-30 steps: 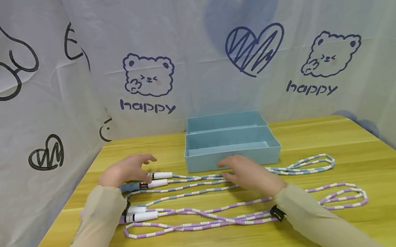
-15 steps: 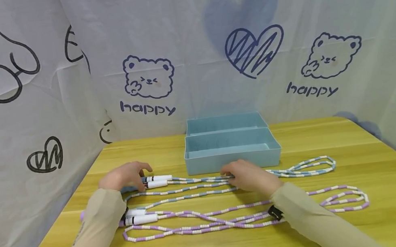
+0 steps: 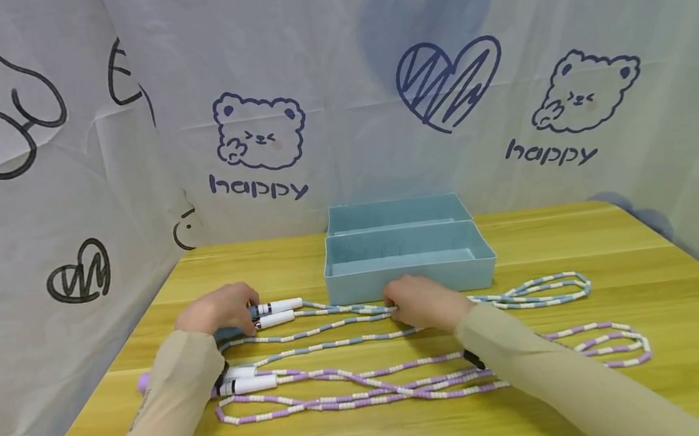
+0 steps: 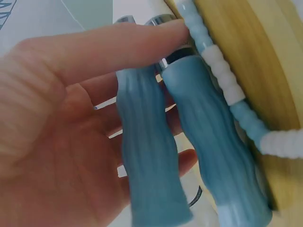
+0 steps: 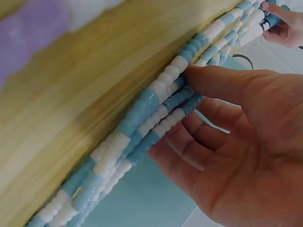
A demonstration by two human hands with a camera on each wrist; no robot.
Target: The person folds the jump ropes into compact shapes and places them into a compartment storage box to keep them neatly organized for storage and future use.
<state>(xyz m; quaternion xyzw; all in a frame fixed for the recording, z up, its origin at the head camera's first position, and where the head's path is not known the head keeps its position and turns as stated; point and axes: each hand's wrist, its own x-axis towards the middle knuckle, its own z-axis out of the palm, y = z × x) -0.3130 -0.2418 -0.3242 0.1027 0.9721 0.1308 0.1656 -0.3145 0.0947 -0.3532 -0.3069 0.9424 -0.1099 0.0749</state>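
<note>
A jump rope with blue and white beads lies folded in front of the blue box. My left hand holds its two handles at the left, near their white ends. In the left wrist view the ribbed blue grips sit between the thumb, which crosses over their tops, and the fingers behind. My right hand pinches the bundled strands just before the box; the right wrist view shows thumb and fingers on either side of the beads.
A second jump rope, purple and white, lies folded nearer the front, partly under both forearms. Behind my right hand stands a light blue open box with a divider. A printed white cloth hangs along the table's back and sides.
My left fingers have closed round the blue handles. The right hand has curled onto the beaded strands. The purple rope lies unmoved.
</note>
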